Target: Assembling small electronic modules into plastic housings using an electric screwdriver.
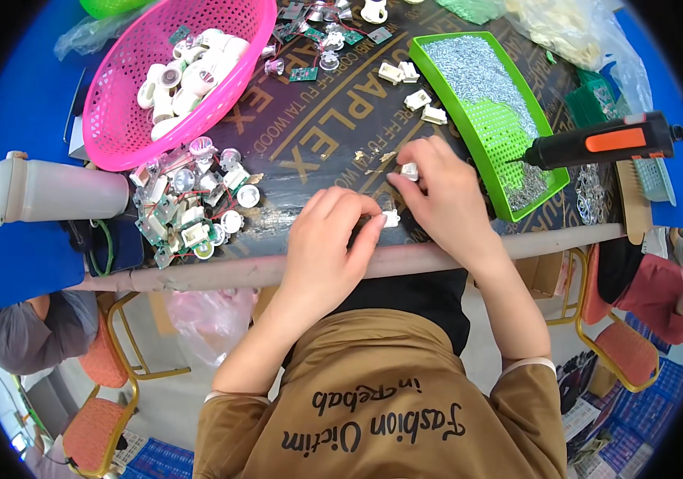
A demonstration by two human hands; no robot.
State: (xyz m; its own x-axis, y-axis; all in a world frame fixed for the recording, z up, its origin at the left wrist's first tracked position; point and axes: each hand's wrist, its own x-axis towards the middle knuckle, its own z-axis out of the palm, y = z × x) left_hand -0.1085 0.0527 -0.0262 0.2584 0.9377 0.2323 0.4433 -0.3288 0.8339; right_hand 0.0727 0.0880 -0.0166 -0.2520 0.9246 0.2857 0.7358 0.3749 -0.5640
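Observation:
Near the table's front edge, my left hand [327,239] has its thumb and index finger closed at a small white plastic part [390,218], which pokes out past the fingertips. To its right, my right hand [444,195] pinches another small white plastic part [409,172] between thumb and fingers, just above the tabletop. Left of my hands lies a pile of white plastic holders, clear lenses and green circuit boards with red wires [190,203]. Several loose white plastic holders [417,100] rest farther back, beside the green tray.
A green tray [429,60] of small screws stands at the right. An electric screwdriver [605,144] points across it. A pink basket [110,120] holds white housings, with a lidded translucent jug [62,190] nearby. More boards and lenses [329,40] lie at the back. Other people sit at both sides.

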